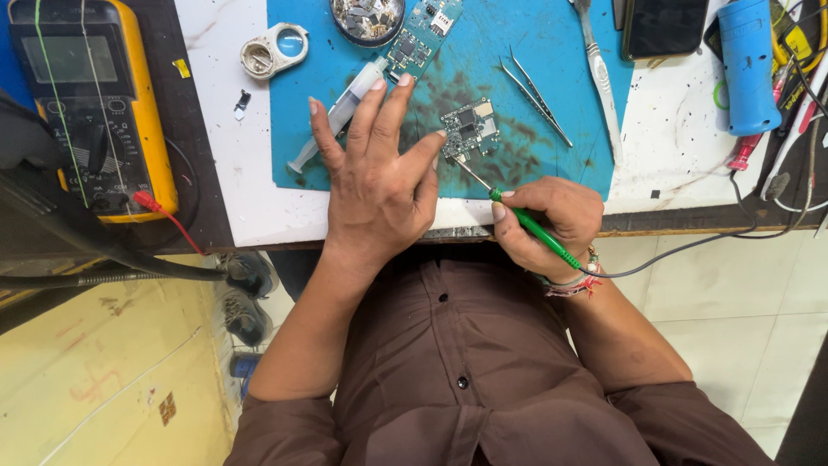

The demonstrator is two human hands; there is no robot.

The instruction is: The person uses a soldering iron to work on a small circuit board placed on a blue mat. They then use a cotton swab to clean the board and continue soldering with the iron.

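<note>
- Your right hand (545,223) is wrapping its fingers tight around a green-handled soldering iron (536,231), holding it like a pen at the near edge of the bench.
- The iron's thin metal tip is reaching up and left, touching the lower edge of a small circuit board (472,129).
- That small circuit board is lying flat on the blue work mat (552,52), near the mat's middle, on a patch darkened with stains.
- Your left hand (375,177) is lying palm-down on the mat with its fingers spread apart and clamped on nothing; one fingertip is pressing against the board's left edge.
- A clear syringe (341,110) is lying slanted on the mat, partly under your left fingers.
- A longer green circuit board (421,34) is resting at the mat's far edge, just beside a round dish of small parts (367,17).
- A pair of tweezers (535,93) is lying right of the small board, well apart from it.
- A yellow multimeter (86,103) is sitting far to the left, off the mat.
- A dark phone (664,26) and a blue tool (749,65) are lying at the far right.
</note>
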